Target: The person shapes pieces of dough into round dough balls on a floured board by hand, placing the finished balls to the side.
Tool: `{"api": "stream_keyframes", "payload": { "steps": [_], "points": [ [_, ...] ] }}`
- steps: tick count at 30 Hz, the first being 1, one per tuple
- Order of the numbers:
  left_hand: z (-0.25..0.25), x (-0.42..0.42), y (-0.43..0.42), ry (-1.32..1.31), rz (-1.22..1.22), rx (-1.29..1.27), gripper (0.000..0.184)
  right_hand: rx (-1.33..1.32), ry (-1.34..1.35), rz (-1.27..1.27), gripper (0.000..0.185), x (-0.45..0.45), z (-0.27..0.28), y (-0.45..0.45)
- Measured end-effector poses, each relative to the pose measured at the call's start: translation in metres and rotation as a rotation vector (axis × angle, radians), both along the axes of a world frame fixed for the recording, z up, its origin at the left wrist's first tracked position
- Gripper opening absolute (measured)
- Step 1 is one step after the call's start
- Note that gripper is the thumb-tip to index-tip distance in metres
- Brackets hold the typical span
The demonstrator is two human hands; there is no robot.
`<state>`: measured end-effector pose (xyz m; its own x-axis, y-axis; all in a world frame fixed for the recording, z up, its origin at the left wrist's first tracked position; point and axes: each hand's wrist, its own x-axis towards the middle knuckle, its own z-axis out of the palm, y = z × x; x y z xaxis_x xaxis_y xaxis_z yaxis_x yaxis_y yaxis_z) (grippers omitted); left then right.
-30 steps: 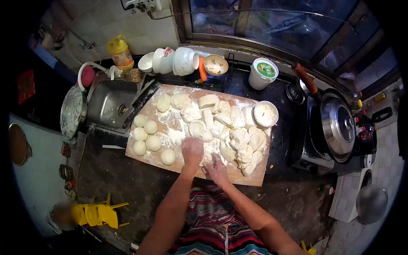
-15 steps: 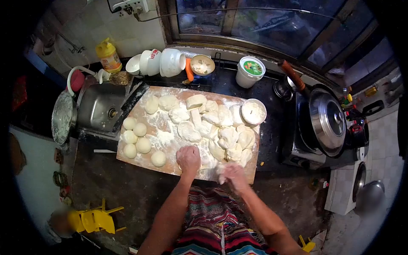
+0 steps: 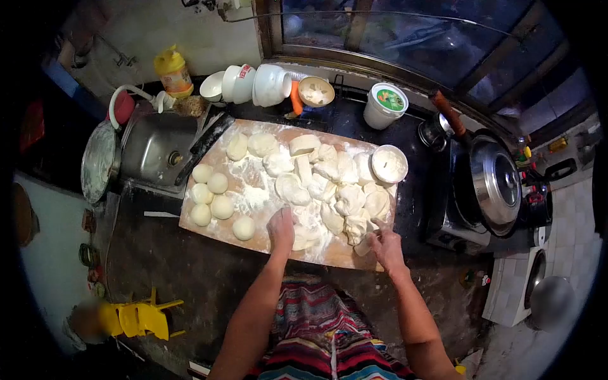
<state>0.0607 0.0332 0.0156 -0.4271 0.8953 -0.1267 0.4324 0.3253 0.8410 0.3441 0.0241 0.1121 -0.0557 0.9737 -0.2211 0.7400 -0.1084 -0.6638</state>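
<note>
Dough balls (image 3: 217,183): six, at your board's (image 3: 339,257) left end.
Left hand (image 3: 282,230): fingers curled, grip cannot be told; flattened dough (image 3: 307,238) just beside.
Dough pieces (image 3: 349,200): clustered centre-right.
Right hand (image 3: 385,247): your fingers narrow on a pale piece (image 3: 363,247).

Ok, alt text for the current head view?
A person's left hand and right hand are by the near edge of a floury board bearing dough pieces, with six dough balls at left. A sink lies left, a lidded pan right.
</note>
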Motion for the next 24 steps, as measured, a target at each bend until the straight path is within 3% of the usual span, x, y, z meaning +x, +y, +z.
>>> {"api": "stream_keyframes", "payload": {
  "steps": [3,4,7,8,9,10,12,13,14,15,17,18,21,24],
  "points": [
    [0.012,-0.003,0.003,-0.175,-0.009,-0.058,0.041,0.396,-0.235,0.039,0.019,-0.009,0.018,-0.003],
    [0.007,-0.005,0.003,-0.14,-0.044,-0.034,0.041,0.491,-0.082,0.038,0.013,-0.016,0.006,-0.004],
    [-0.01,-0.007,0.002,0.054,-0.141,0.022,0.041,0.137,0.258,0.153,0.03,-0.065,-0.031,-0.02],
    [-0.011,-0.004,0.0,0.176,-0.161,0.033,0.041,0.092,0.161,0.201,0.04,-0.086,-0.048,-0.025],
    [-0.011,-0.001,0.0,0.298,-0.181,0.046,0.041,0.237,0.164,0.25,0.047,-0.107,-0.067,-0.028],
    [-0.002,0.0,-0.001,0.153,-0.157,-0.03,0.04,-0.026,0.192,0.236,0.048,-0.123,-0.065,-0.024],
    [0.018,0.003,-0.005,-0.134,-0.109,-0.179,0.039,0.043,0.386,0.21,0.046,-0.14,-0.063,-0.024],
    [0.022,0.004,-0.012,0.024,-0.061,-0.15,0.039,0.073,0.487,0.191,0.045,-0.147,-0.053,-0.023],
    [0.025,0.008,-0.023,0.181,-0.014,-0.119,0.04,0.14,0.315,0.374,0.041,-0.142,-0.038,-0.027],
    [0.025,0.013,-0.033,0.334,0.035,-0.085,0.041,0.147,0.33,0.4,0.041,-0.141,-0.039,-0.028],
    [0.014,0.016,-0.04,0.421,0.002,0.034,0.041,0.162,0.353,0.451,0.041,-0.137,-0.05,-0.039],
    [0.004,0.013,-0.035,0.519,-0.005,0.101,0.042,0.242,0.32,0.397,0.042,-0.134,-0.068,-0.043],
    [-0.012,-0.01,0.004,0.6,0.065,0.147,0.048,-0.056,0.457,0.1,0.044,-0.134,-0.049,-0.032],
    [-0.008,-0.011,0.023,0.549,0.112,0.081,0.048,-0.412,0.547,0.002,0.047,-0.147,-0.03,-0.017]
  ]
}}
